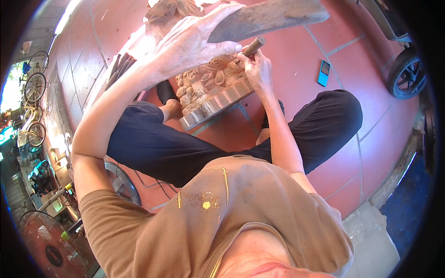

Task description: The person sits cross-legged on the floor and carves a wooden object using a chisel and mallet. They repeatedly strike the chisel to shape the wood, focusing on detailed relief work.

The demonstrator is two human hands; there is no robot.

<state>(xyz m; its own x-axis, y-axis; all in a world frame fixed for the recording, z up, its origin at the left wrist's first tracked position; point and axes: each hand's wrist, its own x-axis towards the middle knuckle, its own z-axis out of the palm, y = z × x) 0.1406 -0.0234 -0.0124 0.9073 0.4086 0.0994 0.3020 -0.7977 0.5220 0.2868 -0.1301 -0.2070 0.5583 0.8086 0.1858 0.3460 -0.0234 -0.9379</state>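
A carved wooden sculpture point(211, 88) with dense relief and a ribbed base rests on the floor between my bent legs. My left hand point(185, 46) grips a flat, worn wooden mallet point(273, 18), held out to the right above the carving. Its thumb stretches toward my right hand. My right hand point(259, 72) is closed round the wooden handle of a chisel point(255, 45), by the carving's right side. The chisel's blade is hidden from view. Behind my left forearm, more carved wood point(169, 16) shows at the top.
Several dark long tools point(121, 69) lie left of the carving. A blue keypad phone point(324, 73) is on the red tiles point(352, 106) at right, near a wheel point(408, 74). Bicycles point(34, 88) stand far left; a fan point(53, 250) is at lower left, a cable point(160, 184) beside my leg.
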